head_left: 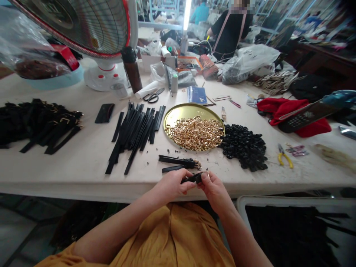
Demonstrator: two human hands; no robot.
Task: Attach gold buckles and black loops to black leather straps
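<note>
Over the table's front edge, my left hand (179, 184) is closed round a short black strap (191, 178). My right hand (213, 187) pinches the strap's other end, where a small gold-coloured metal piece shows by the fingertips. Just beyond my hands lie a few black straps with gold fittings (180, 161). Behind them, a round gold tray (174, 111) holds a heap of small gold metal pieces (197, 131). A pile of small black loops (244, 146) touches the tray's right side. Loose black strips (136, 129) are spread to the left.
A heap of finished-looking black straps (41, 122) and a phone (105, 113) lie at left. Scissors (154, 95), a dark bottle (132, 70) and a fan (102, 74) stand behind. Yellow-handled pliers (285, 157) lie right. A white bin (240, 207) is below. Someone in black (229, 33) stands beyond.
</note>
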